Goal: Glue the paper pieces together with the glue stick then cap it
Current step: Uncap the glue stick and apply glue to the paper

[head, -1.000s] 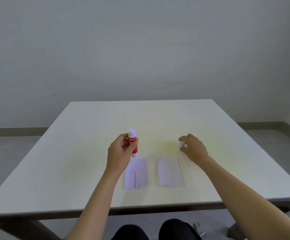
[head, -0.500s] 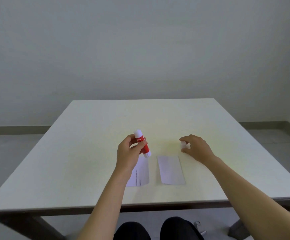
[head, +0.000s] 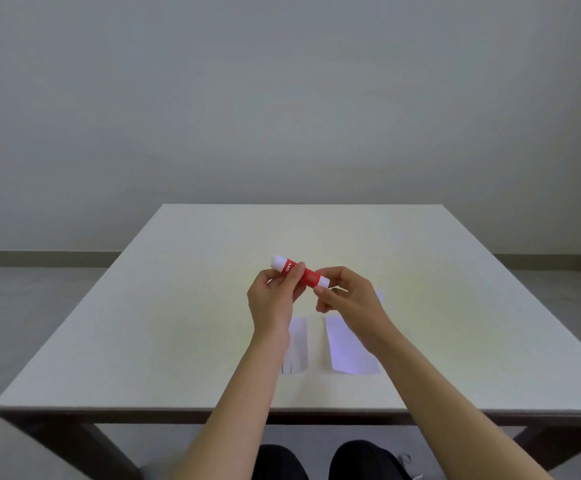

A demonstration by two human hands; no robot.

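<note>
I hold a red glue stick [head: 308,277] with white ends level above the table. My left hand [head: 273,299] grips its middle from below. The fingertips of my right hand [head: 347,299] pinch its right white end. Two white paper pieces lie side by side on the table beneath my hands: the left piece [head: 299,344] is partly hidden by my left wrist, and my right forearm crosses the right piece [head: 349,358]. A small white object [head: 380,295], apparently the cap, lies on the table just behind my right hand.
The pale square table [head: 178,306] has dark legs, and its near edge runs just in front of my knees [head: 316,460]. A plain grey wall and floor lie beyond it.
My left hand tipped the glue stick from upright to level. My right hand left the small white object on the table and moved left onto the stick's right end.
</note>
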